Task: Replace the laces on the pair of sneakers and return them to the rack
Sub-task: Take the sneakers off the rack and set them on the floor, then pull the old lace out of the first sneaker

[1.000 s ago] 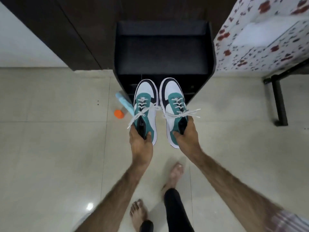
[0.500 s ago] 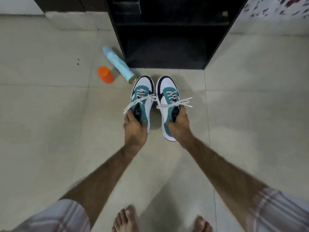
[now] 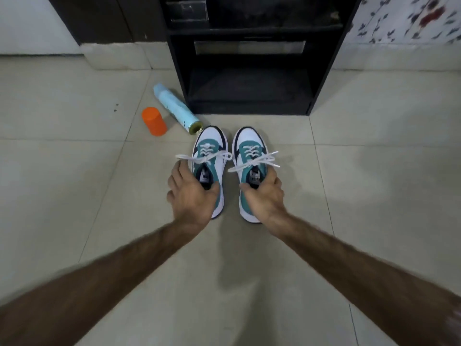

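Two sneakers side by side on the tiled floor (image 3: 74, 183), toes toward the black shoe rack (image 3: 321, 78), just in front of its bottom shelf, not on it. Left sneaker (image 3: 212, 141) and right sneaker (image 3: 252, 143): white with teal panels and dark navy trim, close but a narrow gap between them. White laces (image 3: 199, 158) threaded and tied in bows on both, loops and ends sticking out sideways.

Left hand (image 3: 192, 193) at the heel end of the left sneaker, thumb hooked into the collar opening, other fingers spread and fairly straight down the shoe's outer side; index tip near the lace end. Right hand (image 3: 267, 196) on the heel end of the right sneaker, fingers curled over the collar, thumb pinching at the inner edge. Cannot tell whether the soles are fully down or slightly lifted.

Rack open-fronted, lower shelf dark and bare where visible, upper part cut off by the frame's top edge.

Pale blue spray can (image 3: 172, 106) lying on its side on the floor by the rack's left front corner, its open metal end just beside the left sneaker's toe. Orange cap (image 3: 154, 121) lying left of the can, apart from it. Floral cloth (image 3: 411, 18) at the top right corner.
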